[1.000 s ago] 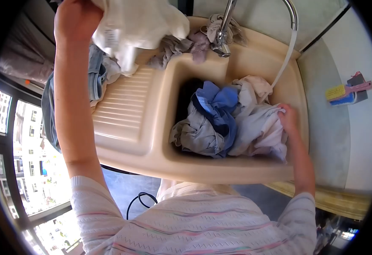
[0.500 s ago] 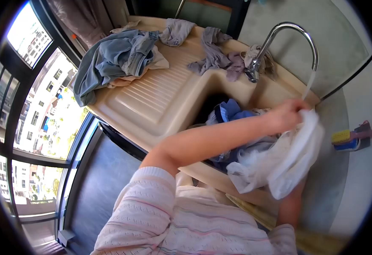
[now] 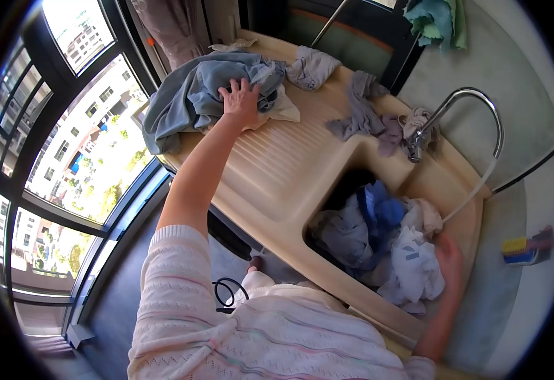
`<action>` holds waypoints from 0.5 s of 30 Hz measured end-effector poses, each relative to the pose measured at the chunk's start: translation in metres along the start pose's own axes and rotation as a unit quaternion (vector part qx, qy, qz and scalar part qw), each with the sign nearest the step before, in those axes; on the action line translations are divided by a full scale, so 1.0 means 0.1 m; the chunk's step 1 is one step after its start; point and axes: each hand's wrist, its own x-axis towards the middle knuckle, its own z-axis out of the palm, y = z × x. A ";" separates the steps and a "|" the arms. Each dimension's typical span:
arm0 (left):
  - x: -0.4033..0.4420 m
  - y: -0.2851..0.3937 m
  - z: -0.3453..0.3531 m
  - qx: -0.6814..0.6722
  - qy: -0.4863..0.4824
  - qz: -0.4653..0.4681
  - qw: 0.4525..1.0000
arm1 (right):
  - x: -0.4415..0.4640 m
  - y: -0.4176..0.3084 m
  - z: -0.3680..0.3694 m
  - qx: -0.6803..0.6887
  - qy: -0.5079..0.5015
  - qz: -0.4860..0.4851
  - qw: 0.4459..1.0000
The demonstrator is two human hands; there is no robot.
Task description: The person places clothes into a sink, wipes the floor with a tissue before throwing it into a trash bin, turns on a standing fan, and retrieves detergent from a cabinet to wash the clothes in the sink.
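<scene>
My left hand (image 3: 241, 103) lies with spread fingers on a heap of blue-grey clothing (image 3: 191, 88) on the ribbed washboard side of the sink. Inside the basin, my right hand (image 3: 449, 258) is against the right side of a wet white garment (image 3: 416, 263); its fingers are partly hidden and blurred, so I cannot tell their grip. Blue cloth (image 3: 381, 209) and grey cloth (image 3: 346, 231) are bunched beside the white one. Water runs in a thin stream (image 3: 473, 196) from the curved tap (image 3: 473, 92) towards the basin's right part.
Along the back ledge lie a light grey cloth (image 3: 313, 68), a grey cloth (image 3: 364, 104) and small cloths by the tap base. A yellow-and-blue brush (image 3: 523, 250) is at the right wall. Green cloths (image 3: 438, 25) hang above. Windows (image 3: 87, 139) stand on the left.
My left hand has let go of the white garment and moved left onto the blue-grey clothing. The white garment has dropped into the basin. The view has shifted.
</scene>
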 end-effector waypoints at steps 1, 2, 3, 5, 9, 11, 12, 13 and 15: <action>0.15 -0.16 0.14 0.008 0.009 0.012 1.000 | 0.08 -0.20 0.14 0.053 -0.021 -0.003 0.998; 0.28 -0.26 0.09 -0.080 0.027 -0.012 0.996 | 0.17 -0.41 0.30 0.106 -0.042 -0.007 0.993; 0.40 -0.34 0.05 -0.169 0.044 -0.037 0.984 | 0.27 -0.62 0.48 0.150 -0.064 -0.036 0.986; 0.52 -0.48 -0.28 -0.281 0.116 -0.049 0.951 | 0.47 -1.11 0.86 0.216 -0.110 -0.069 0.968; 0.78 -0.76 -1.00 -0.559 0.143 0.067 0.814 | 0.88 -2.23 1.50 0.253 -0.117 -0.148 0.949; 0.50 -0.67 -1.51 -0.709 0.069 0.102 0.695 | 1.09 -2.74 1.66 0.257 -0.080 -0.226 0.936; 0.31 -0.54 -1.75 -0.771 0.041 0.105 0.627 | 1.20 -2.95 1.73 0.251 -0.058 -0.269 0.928; 0.24 -0.45 -1.80 -0.779 0.022 0.138 0.611 | 1.28 -3.20 1.81 0.324 -0.076 -0.238 0.912; -0.02 -0.21 -1.95 -0.803 -0.038 0.163 0.572 | 1.31 -3.52 1.92 0.371 -0.068 -0.287 0.881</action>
